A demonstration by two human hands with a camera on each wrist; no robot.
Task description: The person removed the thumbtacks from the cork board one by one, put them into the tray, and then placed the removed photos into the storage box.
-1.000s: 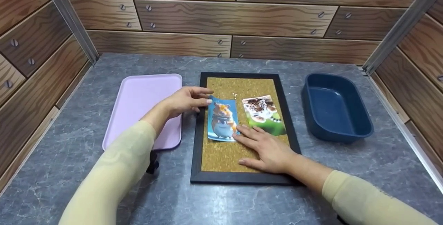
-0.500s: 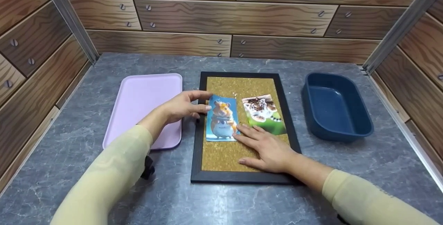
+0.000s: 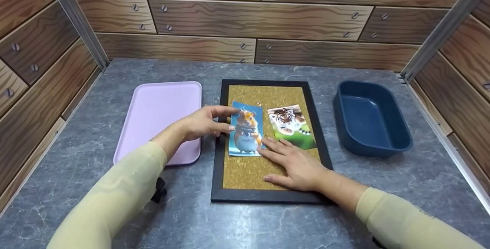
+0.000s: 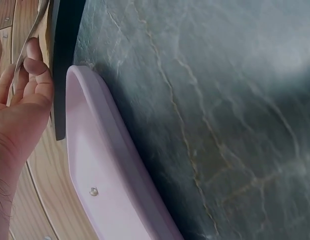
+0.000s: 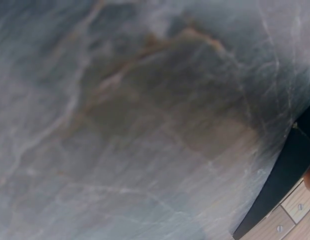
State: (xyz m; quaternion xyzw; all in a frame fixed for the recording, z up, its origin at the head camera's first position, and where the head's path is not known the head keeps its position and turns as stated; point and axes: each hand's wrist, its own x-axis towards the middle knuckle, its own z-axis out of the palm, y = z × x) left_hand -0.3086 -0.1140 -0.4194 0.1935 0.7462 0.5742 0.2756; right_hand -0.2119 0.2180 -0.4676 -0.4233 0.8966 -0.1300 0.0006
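A cork board [image 3: 245, 174] in a black frame lies on the table, with two pictures on it. My left hand [image 3: 204, 120] pinches the left edge of the hamster picture [image 3: 248, 141], whose upper left corner curls up. In the left wrist view, the thin sheet [image 4: 37, 22] runs between the fingers and thumb of that hand. My right hand [image 3: 302, 166] lies flat on the board with its fingers spread, fingertips on the hamster picture's lower right corner. To the right is a tiger picture [image 3: 291, 124], with a small reddish dot at its top.
A lilac tray [image 3: 159, 107] lies left of the board, partly under my left forearm. On the right stands a deep dark blue bin [image 3: 367, 118]. Small white specks [image 3: 259, 104] show on the cork between the pictures. Wood-patterned walls [image 3: 260, 19] enclose the table [image 3: 245, 226].
My left hand has slid toward me along the hamster picture's left edge, uncovering its upper left corner. The picture has shifted slightly. My right hand stays put.
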